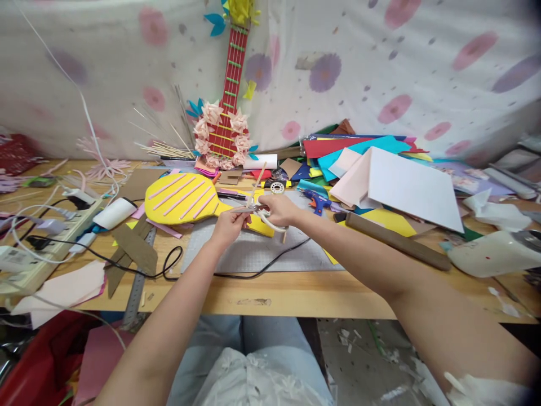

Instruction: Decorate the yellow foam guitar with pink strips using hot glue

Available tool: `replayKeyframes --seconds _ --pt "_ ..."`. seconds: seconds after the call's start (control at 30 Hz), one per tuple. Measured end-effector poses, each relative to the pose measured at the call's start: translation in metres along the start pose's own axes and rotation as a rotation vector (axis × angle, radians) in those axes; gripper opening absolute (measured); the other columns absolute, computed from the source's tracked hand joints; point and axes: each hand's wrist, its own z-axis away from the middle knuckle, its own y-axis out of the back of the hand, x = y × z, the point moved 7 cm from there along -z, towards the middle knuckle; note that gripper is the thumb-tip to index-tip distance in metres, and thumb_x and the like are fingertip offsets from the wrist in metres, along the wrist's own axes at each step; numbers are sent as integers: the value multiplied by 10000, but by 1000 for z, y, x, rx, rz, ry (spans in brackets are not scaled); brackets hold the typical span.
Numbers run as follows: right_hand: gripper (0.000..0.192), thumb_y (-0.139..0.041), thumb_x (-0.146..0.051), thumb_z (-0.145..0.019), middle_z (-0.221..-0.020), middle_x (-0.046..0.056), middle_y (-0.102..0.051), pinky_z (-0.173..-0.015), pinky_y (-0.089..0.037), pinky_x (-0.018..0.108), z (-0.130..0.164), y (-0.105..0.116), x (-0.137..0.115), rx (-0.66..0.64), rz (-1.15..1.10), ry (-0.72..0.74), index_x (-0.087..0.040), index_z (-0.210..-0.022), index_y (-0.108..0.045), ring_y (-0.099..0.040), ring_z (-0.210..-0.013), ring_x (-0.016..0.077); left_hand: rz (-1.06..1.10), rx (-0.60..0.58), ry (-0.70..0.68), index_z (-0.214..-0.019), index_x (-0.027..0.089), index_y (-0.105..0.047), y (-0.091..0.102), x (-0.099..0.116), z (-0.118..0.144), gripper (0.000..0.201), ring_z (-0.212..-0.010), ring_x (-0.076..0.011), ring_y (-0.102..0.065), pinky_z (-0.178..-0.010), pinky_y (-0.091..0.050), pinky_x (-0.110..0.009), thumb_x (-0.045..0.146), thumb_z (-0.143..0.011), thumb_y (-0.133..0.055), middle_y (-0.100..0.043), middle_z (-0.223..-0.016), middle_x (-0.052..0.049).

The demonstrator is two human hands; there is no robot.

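My right hand [276, 210] is closed round the white-handled scissors [274, 225], whose blades point left toward my other hand. Fingers pinched, my left hand [229, 226] is right at the blade tips. A thin pale stick [258, 179] slants up and away from between the blades and my left fingers, which appear to grip its lower end; the exact contact is hidden. Just beyond lies a yellow paddle-shaped piece [181, 197] with pink strips across its round part. Its narrow handle runs under my hands, above the grey cutting mat [249, 258].
A red toy guitar [224, 135] with paper flowers leans on the back curtain. To the right are a blue glue gun [316, 202], a white board [412, 189], coloured sheets and a brown roll [397, 241]. Leftward are a power strip [51, 245] with cables and a metal ruler [136, 293].
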Motion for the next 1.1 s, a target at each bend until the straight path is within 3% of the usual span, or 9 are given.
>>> replayKeyframes --seconds 0.13,0.37,0.43,0.6,0.73,0.97,1.1 --pt "233 -505 -344 -697 -783 57 -648 -547 -252 246 2 1 0 -7 48 -53 -165 -822 -586 -533 -660 161 -28 7 33 -593 157 -594 1 -2 -1 348 -464 -92 -515 -485 -426 -220 409 -805 -480 -539 -496 5" --pt "252 -506 -376 -703 -811 70 -651 -554 -250 256 2 0 5 33 86 -91 -168 -824 -583 -547 -693 181 -145 150 30 -610 161 -602 4 5 1 317 -522 -102 -558 -553 -445 -236 366 -810 -466 -604 -605 -21" --pt "229 -494 -348 -707 -827 69 -639 -559 -259 250 3 -1 6 47 53 -39 -166 -827 -563 -532 -700 175 -42 89 39 -614 156 -604 0 5 0 323 -495 -96 -527 -529 -443 -241 394 -795 -482 -579 -582 -17" --pt "171 -487 -285 -697 -841 63 -592 -611 -307 228 7 -1 7 21 -68 138 -158 -808 -513 -478 -701 146 285 -258 134 -781 140 -652 -17 10 -4 324 -443 -73 -422 -487 -451 -262 450 -729 -573 -530 -559 3" --pt "148 -491 -290 -687 -770 33 -570 -568 -288 216 7 3 7 -4 -105 123 -163 -762 -497 -443 -638 126 409 -365 223 -768 127 -653 -18 11 -4 310 -428 -51 -367 -461 -431 -240 428 -698 -634 -472 -514 24" --pt "173 -496 -325 -705 -679 17 -564 -533 -244 223 5 1 8 -49 -71 -19 -162 -749 -532 -414 -564 113 490 -296 261 -792 103 -642 -15 3 -6 348 -428 -41 -402 -461 -434 -224 420 -654 -688 -531 -544 18" --pt "182 -481 -305 -720 -797 47 -582 -580 -296 221 2 -2 15 -51 -106 45 -155 -811 -530 -453 -655 133 529 -200 285 -792 103 -640 -14 0 -6 359 -438 -44 -432 -491 -447 -231 427 -648 -692 -557 -579 13"
